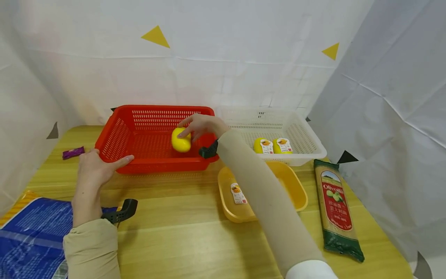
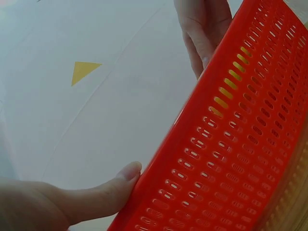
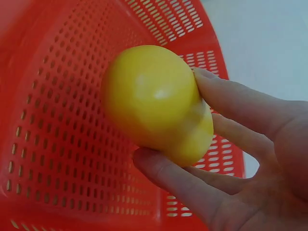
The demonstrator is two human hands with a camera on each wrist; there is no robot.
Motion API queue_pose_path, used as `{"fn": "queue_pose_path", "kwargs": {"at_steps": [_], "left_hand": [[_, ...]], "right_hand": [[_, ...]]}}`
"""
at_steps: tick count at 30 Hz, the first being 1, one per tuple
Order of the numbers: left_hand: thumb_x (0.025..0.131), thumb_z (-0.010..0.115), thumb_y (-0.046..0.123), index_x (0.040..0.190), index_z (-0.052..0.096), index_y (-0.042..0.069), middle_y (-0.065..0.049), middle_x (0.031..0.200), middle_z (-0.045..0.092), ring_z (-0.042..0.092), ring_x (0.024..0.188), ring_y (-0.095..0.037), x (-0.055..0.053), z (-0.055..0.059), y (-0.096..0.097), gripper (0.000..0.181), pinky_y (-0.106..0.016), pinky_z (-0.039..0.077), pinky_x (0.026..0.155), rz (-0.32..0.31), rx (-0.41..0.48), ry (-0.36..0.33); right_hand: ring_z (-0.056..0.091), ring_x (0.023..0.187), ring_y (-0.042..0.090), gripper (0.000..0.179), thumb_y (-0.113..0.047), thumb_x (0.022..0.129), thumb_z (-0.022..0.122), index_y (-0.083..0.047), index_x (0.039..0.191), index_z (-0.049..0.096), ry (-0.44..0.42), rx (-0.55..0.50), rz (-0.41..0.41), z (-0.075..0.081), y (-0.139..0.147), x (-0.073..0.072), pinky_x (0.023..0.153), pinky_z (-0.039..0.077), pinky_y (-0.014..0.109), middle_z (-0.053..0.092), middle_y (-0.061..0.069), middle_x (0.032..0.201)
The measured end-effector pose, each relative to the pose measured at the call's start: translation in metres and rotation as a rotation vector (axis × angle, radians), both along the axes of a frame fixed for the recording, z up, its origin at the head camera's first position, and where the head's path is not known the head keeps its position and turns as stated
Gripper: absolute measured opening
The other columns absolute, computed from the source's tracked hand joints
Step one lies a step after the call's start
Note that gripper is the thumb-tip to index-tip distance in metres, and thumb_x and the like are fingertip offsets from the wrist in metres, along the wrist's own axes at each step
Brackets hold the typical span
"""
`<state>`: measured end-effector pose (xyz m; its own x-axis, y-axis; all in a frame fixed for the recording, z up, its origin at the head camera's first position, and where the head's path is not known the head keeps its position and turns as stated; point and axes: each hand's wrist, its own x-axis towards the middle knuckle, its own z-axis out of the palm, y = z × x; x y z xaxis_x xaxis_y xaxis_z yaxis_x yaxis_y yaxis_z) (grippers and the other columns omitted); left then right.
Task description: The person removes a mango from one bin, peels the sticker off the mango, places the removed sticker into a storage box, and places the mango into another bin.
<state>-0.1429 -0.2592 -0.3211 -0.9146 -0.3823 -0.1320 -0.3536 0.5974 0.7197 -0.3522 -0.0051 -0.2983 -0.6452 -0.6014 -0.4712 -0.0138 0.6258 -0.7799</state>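
Note:
In the right wrist view a smooth yellow mango (image 3: pixel 149 96) is pinched between the thumb and fingers of my right hand (image 3: pixel 250 144). It is inside the red basket (image 1: pixel 156 164), towards the right end; whether it touches the floor I cannot tell. My left hand (image 1: pixel 94 168) grips the basket's near left corner, its thumb (image 2: pixel 103 197) along the rim and the other fingers mostly hidden. Two yellow mangoes (image 1: pixel 258 146) with picture labels lie in the white basket (image 1: pixel 306 155) to the right.
A yellow tub (image 1: pixel 299 193) with a label (image 1: pixel 238 193) inside stands in front of the white basket, partly under my right forearm. A pasta packet (image 1: pixel 336 209) lies at the right. At the left are a purple wrapped snack (image 1: pixel 73 153) and a blue bag (image 1: pixel 35 232).

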Motion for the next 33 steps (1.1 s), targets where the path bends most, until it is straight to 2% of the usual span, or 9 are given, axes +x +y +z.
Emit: {"fn": "queue_pose_path", "kwargs": {"at_steps": [8,15,21,24,27,30,33], "left_hand": [[0.087,0.069,0.057,0.140,0.036,-0.015,-0.035,0.132,0.047,0.051,0.112,-0.046,0.000,0.001,0.000,0.096,-0.036,0.049,0.071,0.003,-0.009,0.006],[0.086,0.069,0.059,0.142,0.035,-0.014,-0.035,0.135,0.047,0.050,0.114,-0.047,0.000,-0.002,0.002,0.098,-0.035,0.051,0.071,-0.001,-0.010,0.006],[0.086,0.070,0.057,0.143,0.035,-0.014,-0.035,0.136,0.046,0.050,0.115,-0.047,-0.001,-0.001,0.002,0.097,-0.036,0.051,0.072,0.002,-0.005,0.014],[0.086,0.069,0.057,0.142,0.035,-0.014,-0.035,0.135,0.046,0.049,0.115,-0.047,-0.001,-0.001,0.002,0.097,-0.037,0.051,0.072,0.005,-0.010,0.014],[0.087,0.069,0.057,0.141,0.035,-0.015,-0.035,0.135,0.046,0.050,0.114,-0.047,-0.001,-0.001,0.002,0.096,-0.037,0.051,0.072,0.007,-0.016,0.010],[0.087,0.069,0.057,0.140,0.037,-0.016,-0.035,0.133,0.046,0.050,0.112,-0.046,-0.001,0.000,0.002,0.096,-0.036,0.050,0.070,0.008,-0.020,0.008],[0.087,0.069,0.058,0.139,0.037,-0.016,-0.035,0.132,0.047,0.051,0.111,-0.046,-0.001,0.000,0.002,0.096,-0.034,0.049,0.069,0.005,-0.022,0.008]], "right_hand": [[0.068,0.099,0.023,0.060,-0.022,0.091,0.074,-0.017,0.147,0.051,-0.026,0.069,0.011,-0.014,0.000,-0.008,0.093,0.056,0.034,0.044,0.006,0.151],[0.065,0.093,0.022,0.062,-0.018,0.091,0.074,-0.014,0.148,0.049,-0.048,0.058,0.013,-0.021,0.001,-0.010,0.097,0.055,0.038,0.042,0.010,0.152],[0.063,0.088,0.021,0.062,-0.019,0.091,0.074,-0.017,0.148,0.049,-0.030,0.060,0.030,-0.024,0.002,-0.013,0.097,0.055,0.037,0.039,0.008,0.154],[0.064,0.093,0.021,0.062,-0.018,0.091,0.074,-0.018,0.149,0.049,-0.024,0.063,0.043,-0.025,0.002,-0.015,0.097,0.055,0.036,0.036,0.008,0.157],[0.064,0.104,0.020,0.064,-0.016,0.091,0.073,-0.018,0.149,0.048,-0.036,0.055,0.055,-0.025,0.003,-0.016,0.097,0.055,0.036,0.031,0.007,0.159],[0.060,0.114,0.022,0.066,-0.014,0.090,0.074,-0.019,0.150,0.046,-0.059,0.048,0.057,-0.025,0.003,-0.016,0.098,0.055,0.036,0.031,0.008,0.159],[0.060,0.116,0.024,0.069,-0.014,0.090,0.074,-0.020,0.151,0.045,-0.079,0.051,0.053,-0.024,0.003,-0.015,0.098,0.055,0.037,0.033,0.008,0.158]]}}
